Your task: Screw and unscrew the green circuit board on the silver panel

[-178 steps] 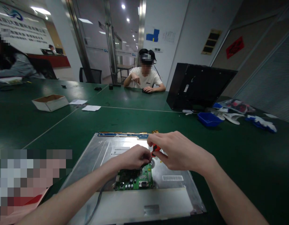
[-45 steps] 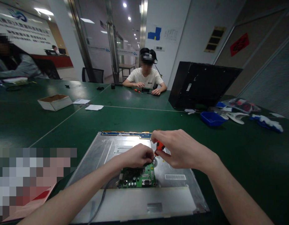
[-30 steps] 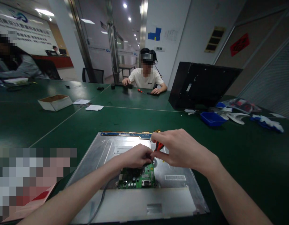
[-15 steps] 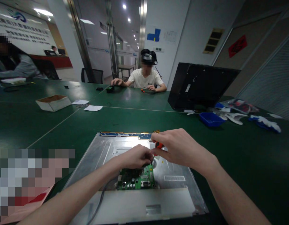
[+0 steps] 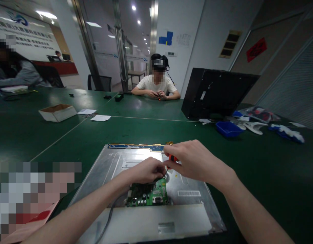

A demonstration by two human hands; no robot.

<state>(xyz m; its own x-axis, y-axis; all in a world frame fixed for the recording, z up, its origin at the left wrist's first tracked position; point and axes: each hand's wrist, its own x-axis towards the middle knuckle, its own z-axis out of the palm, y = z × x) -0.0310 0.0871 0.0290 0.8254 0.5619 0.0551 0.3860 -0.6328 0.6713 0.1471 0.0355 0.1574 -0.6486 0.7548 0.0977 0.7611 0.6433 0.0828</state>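
A metal-backed display panel (image 5: 194,210) lies flat in front of me, with a green circuit board (image 5: 160,191) on its middle. My right hand (image 5: 194,159) is closed around the red and black handle of a screwdriver (image 5: 173,158). The screwdriver's thin shaft slants down to the board's upper right corner. Close beside that tip, my left hand (image 5: 150,169) is closed, thumb and fingers pinched together over the board's top edge. What they pinch, if anything, is hidden. A narrow blue circuit strip (image 5: 136,147) runs along the panel's far edge.
A grey cable (image 5: 108,218) crosses the panel's left side. Farther off on the green table (image 5: 136,127) are an open white box (image 5: 58,113), paper slips (image 5: 101,118), a blue tray (image 5: 229,129), gloves (image 5: 287,133) and a large black casing (image 5: 217,93). A person (image 5: 156,83) sits opposite.
The screwdriver handle has turned slightly in my right hand; both my hands stay in place. Across the table, the person has drawn one hand back from a small dark box, bringing both hands together.
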